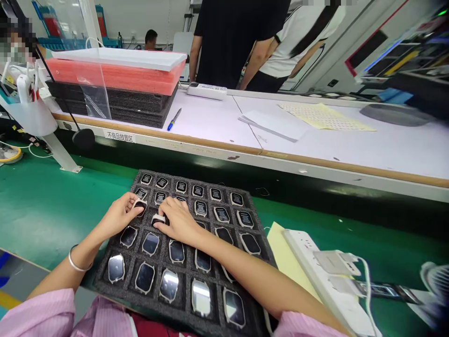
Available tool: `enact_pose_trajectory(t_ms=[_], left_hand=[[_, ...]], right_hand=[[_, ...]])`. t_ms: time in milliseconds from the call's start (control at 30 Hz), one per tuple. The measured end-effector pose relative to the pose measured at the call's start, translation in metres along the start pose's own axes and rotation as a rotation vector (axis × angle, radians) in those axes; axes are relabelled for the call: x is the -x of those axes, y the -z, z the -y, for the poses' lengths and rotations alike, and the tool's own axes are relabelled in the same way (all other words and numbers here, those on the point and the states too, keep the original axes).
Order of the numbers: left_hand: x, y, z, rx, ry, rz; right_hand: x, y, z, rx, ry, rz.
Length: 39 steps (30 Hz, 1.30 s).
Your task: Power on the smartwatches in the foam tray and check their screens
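A black foam tray (259, 220) lies on the green mat in front of me, its pockets filled with several small watch bodies (145, 277). The near rows show shiny glass faces; the far rows (198, 191) show labelled backs. My left hand (119, 216) pinches one watch body (140, 204) in the left part of the tray, fingers closed on it. My right hand (178, 219) is just beside it, with its fingers closed on another watch body (158, 218).
A white power strip (315, 271) with plugged adapters lies on a yellow sheet to the right of the tray. Beyond a dark gap runs a white bench with stacked black and pink foam trays (115, 89), a blue pen (174, 119), papers. Two people (238, 42) stand behind it.
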<state>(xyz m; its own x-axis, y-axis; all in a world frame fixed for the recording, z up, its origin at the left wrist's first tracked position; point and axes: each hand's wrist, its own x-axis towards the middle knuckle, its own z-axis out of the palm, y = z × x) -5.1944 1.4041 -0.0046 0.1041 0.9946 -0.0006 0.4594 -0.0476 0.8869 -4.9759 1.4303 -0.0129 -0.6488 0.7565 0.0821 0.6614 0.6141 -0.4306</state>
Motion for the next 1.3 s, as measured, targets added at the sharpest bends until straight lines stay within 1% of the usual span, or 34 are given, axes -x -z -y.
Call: enact_pose_trajectory(t_ms=[67,100,167,233,267,333,433,500,567,700,767,900,1067,1200,1300], left_hand=[[-0.006,0.002,-0.02,0.241,0.038,0.062],[-0.011,0.001,-0.031,0.329,0.042,0.09],[-0.021,-0.005,-0.054,0.438,0.021,0.118],[-0.034,-0.016,-0.074,0.504,-0.011,0.132],[-0.041,-0.024,-0.082,0.527,-0.023,0.138],[-0.054,-0.04,-0.093,0.551,-0.051,0.125],[-0.067,-0.062,-0.096,0.505,-0.11,0.06],[-0.07,-0.072,-0.09,0.435,-0.14,0.039],[-0.07,-0.078,-0.082,0.368,-0.163,0.036],[-0.063,-0.082,-0.068,0.235,-0.192,0.011],[-0.06,-0.084,-0.063,0.185,-0.178,0.006],[-0.059,-0.089,-0.058,0.203,-0.172,0.001],[-0.056,-0.095,-0.056,0.239,-0.19,-0.015],[-0.054,-0.096,-0.057,0.214,-0.191,-0.049],[-0.053,-0.097,-0.057,0.206,-0.186,-0.05]], right_hand=[[0.003,0.009,-0.003,-0.247,0.03,-0.092],[0.005,0.015,-0.004,-0.414,0.03,-0.121],[0.01,0.032,-0.009,-0.786,-0.028,-0.116],[0.016,0.049,-0.017,-1.081,-0.122,-0.082],[0.02,0.056,-0.021,-1.187,-0.166,-0.087],[0.028,0.065,-0.03,-1.351,-0.223,-0.157],[0.038,0.068,-0.041,-1.554,-0.249,-0.247],[0.042,0.063,-0.046,-1.602,-0.246,-0.277],[0.044,0.057,-0.05,-1.606,-0.242,-0.281],[0.043,0.047,-0.053,-1.628,-0.215,-0.207],[0.044,0.044,-0.053,-1.627,-0.196,-0.203],[0.045,0.04,-0.054,-1.645,-0.17,-0.226],[0.046,0.036,-0.059,-1.752,-0.148,-0.177],[0.047,0.034,-0.061,-1.764,-0.151,-0.142],[0.048,0.034,-0.061,-1.762,-0.166,-0.148]])
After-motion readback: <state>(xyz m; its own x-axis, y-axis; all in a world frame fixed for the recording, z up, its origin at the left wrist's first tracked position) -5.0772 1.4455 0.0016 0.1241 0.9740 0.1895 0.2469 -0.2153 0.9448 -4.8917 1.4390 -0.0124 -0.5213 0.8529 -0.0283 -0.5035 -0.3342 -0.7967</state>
